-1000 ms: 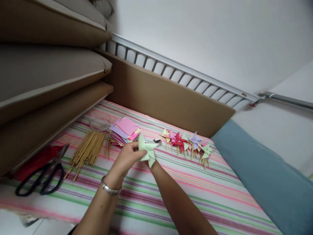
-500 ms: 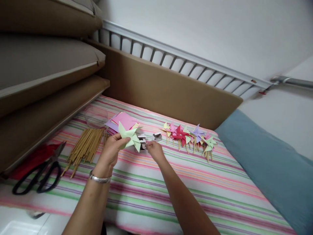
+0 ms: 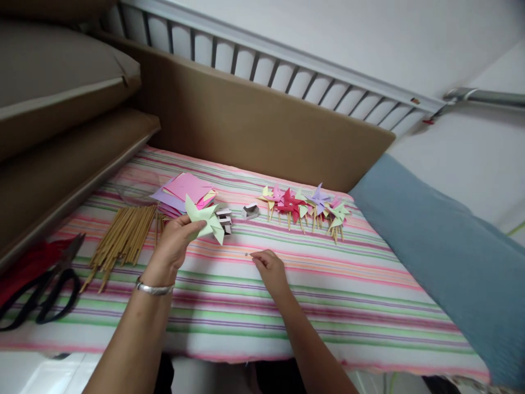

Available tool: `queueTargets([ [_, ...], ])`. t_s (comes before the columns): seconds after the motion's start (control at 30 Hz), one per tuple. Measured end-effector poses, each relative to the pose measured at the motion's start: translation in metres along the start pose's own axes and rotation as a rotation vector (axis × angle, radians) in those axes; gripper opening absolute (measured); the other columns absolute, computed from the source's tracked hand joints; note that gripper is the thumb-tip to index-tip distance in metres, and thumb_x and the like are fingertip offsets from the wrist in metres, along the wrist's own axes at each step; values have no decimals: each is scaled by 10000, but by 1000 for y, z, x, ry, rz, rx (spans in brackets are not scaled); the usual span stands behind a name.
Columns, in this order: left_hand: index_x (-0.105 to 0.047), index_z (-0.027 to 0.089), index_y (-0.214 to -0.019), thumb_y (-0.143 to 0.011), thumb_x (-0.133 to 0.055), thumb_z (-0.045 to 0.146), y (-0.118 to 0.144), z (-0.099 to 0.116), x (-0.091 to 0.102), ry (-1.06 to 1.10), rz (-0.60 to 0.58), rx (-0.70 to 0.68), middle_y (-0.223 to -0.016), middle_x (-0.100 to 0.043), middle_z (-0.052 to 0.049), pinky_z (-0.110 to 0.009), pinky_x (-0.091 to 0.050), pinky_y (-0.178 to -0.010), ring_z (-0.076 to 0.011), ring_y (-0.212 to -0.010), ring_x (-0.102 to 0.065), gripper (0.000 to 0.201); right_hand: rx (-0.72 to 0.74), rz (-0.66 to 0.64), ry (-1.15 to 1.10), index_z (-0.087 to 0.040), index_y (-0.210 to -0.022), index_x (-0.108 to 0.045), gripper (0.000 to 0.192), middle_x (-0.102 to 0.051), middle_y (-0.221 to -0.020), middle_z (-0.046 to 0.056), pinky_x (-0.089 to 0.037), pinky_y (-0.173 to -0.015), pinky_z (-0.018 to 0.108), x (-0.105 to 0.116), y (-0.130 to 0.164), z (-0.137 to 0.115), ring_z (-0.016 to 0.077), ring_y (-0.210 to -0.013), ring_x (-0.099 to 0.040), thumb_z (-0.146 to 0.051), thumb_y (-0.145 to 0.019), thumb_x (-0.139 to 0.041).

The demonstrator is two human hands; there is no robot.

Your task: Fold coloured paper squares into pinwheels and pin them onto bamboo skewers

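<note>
My left hand (image 3: 175,241) pinches a pale green paper pinwheel (image 3: 207,221) between thumb and fingers, above the cloth. My right hand (image 3: 268,268) is closed in a pinch on a tiny pin (image 3: 246,254), whose silvery end sticks out past the fingertips. Just behind the green pinwheel stands a small open box (image 3: 224,220), partly covered by it. A second small grey-white box (image 3: 250,211) lies to the right of it. Coloured paper squares (image 3: 186,187) are stacked behind my left hand.
Thin wooden sticks (image 3: 123,235) lie in a bundle at the left, near black-handled scissors (image 3: 57,284) and something red (image 3: 33,268). Finished pinwheels on sticks (image 3: 303,208) rest at the back right. A brown board (image 3: 254,126) borders the striped cloth (image 3: 311,328).
My right hand has drawn back from the small open box toward me, with the pin in its fingers. My left hand keeps the green pinwheel. The view has shifted slightly.
</note>
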State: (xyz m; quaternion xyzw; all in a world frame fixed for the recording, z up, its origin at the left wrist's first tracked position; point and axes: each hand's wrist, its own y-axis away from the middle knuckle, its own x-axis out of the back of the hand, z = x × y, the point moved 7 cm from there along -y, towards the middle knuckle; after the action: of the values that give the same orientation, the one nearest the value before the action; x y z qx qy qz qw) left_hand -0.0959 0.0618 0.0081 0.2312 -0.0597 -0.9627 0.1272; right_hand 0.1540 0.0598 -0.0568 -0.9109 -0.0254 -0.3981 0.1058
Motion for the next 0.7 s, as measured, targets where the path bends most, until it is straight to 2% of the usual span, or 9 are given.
queueTargets([
  [0.2,-718,113,-704,-516,-759,182,0,-8,-8,-38,-24,18,-664,-711,-57,-252,-474,-621,-160,-603,-622,205,57,-14,93,-220,-927,-689,212,-631,-865,51,-423,-790,284,-10,-1,-10,185,-870,-560,-159,-807,-525],
  [0.5,-722,106,-776,-511,-765,206,-5,-37,-16,-68,-60,106,-751,-727,-77,-291,-478,-711,-185,-681,-648,287,53,-5,112,-191,-722,-647,178,-616,-768,56,-398,-714,287,-17,-20,-12,191,-784,-538,-124,-789,-497],
  [0.6,-719,103,-779,-536,-753,207,-4,-51,-24,-80,-98,156,-792,-729,-89,-307,-474,-751,-195,-724,-654,266,45,16,37,-184,-715,-622,162,-614,-749,49,-409,-709,285,-9,-24,-9,182,-756,-545,-116,-769,-485],
  [0.7,-716,112,-798,-555,-751,215,-3,-62,-33,-44,-133,186,-842,-728,-95,-321,-471,-775,-199,-751,-657,267,-9,83,-77,-176,-781,-601,145,-625,-771,45,-442,-692,276,16,-26,-8,168,-736,-570,-189,-804,-459],
])
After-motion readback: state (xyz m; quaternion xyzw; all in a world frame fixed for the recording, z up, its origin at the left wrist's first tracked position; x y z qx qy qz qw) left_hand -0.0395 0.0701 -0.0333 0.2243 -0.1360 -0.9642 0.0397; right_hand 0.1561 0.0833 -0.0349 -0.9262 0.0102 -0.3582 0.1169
